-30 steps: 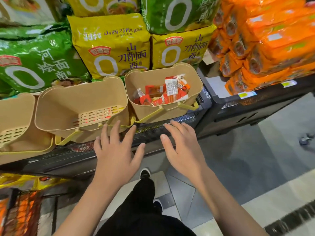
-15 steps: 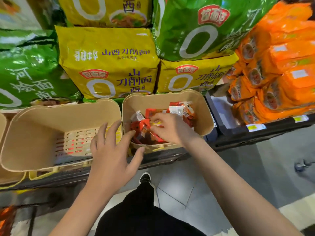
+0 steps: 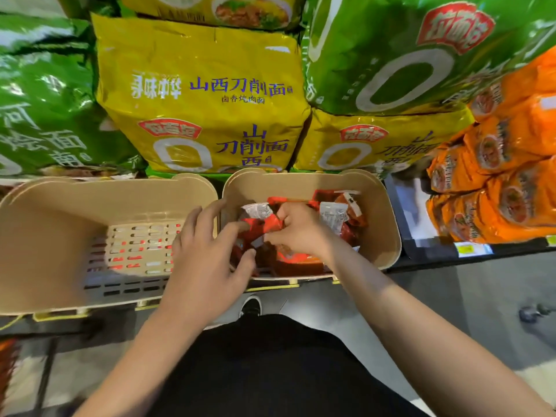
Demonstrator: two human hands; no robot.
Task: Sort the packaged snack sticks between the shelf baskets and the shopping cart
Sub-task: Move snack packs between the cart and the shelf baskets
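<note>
right hand is down inside the right-hand beige basket, fingers curled into the pile of red snack stick packs, looks like it's grasping one or a few at the top of the heap, though which packs exactly is hard to tell through the blur. left hand reaches over the near left corner of the same basket, fingers spread and loosely bent, thumb touching the red packs at the edge, not clearly gripping anything, so i'd call it released. all the packs in view sit in that right basket; the left beige basket just beside it shows only its slotted bottom. no cart in view apart from maybe a dark frame at lower left, can't tell. yellow noodle bags stacked behind both baskets, orange packs on the shelf to the right. step in hand, i'd say: picking a bunch out of the full basket. next move probably needs a firm close on the slippery wrappers, a lift clear of the rim, then a carry to the neighbouring basket or the cart.
</note>
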